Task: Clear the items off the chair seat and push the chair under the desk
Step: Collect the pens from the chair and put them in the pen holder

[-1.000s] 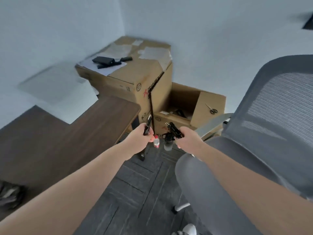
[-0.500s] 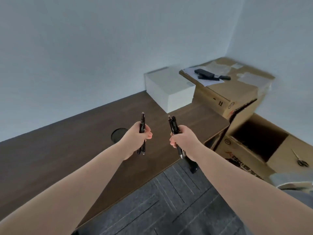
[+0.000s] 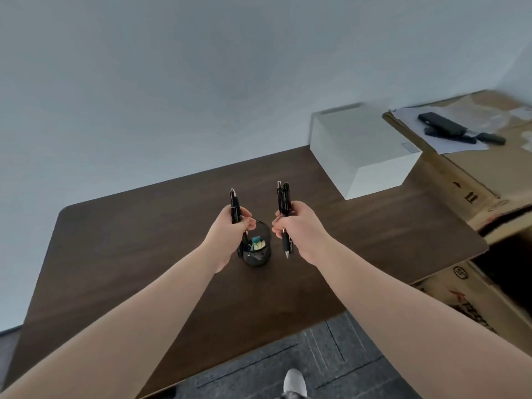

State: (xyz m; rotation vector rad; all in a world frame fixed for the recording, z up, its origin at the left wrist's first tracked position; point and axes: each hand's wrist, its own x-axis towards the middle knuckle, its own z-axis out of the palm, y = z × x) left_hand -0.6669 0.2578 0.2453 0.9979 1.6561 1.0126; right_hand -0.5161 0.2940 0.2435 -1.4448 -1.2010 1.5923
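Note:
I hold black pens upright over the dark wooden desk. My left hand is closed around one black pen, its lower end dipping at the rim of a black mesh pen cup. My right hand grips two black pens, their tips pointing down just right of the cup. The cup stands mid-desk between my hands and holds small coloured clips. The chair is out of view.
A white box sits on the desk's far right corner. Cardboard boxes stand right of the desk, the tall one topped with papers and a black device. Grey carpet and my shoe show below.
My view has swung left from the chair and cartons to the desk. Both hands, still gripping the pens, have moved over the desk to the pen cup, which has come into view.

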